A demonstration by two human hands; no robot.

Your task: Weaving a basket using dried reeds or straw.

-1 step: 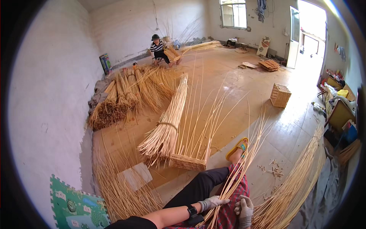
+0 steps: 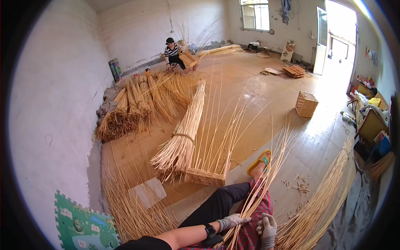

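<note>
Floor (image 2: pixel 283 96): it carries a tied bundle (image 2: pixel 183 131) toward its left edge.
Held stalks (image 2: pixel 255 196): they lie across the checked cloth (image 2: pixel 264 202) and pass its far edge.
Left hand (image 2: pixel 234 221): gloved, it is closed around these stalks.
Right hand (image 2: pixel 268 227): fingers curled near the cloth's right edge; I cannot tell if it pinches something.

Long thin tan woody stalks (image 2: pixel 255 199) in wearer's left hand (image 2: pixel 235 220): smooth. Its pale-grey glove (image 2: pixel 227 223): matt cloth. Pale tiled floor (image 2: pixel 309 155) beyond that hand: glossy.
</note>
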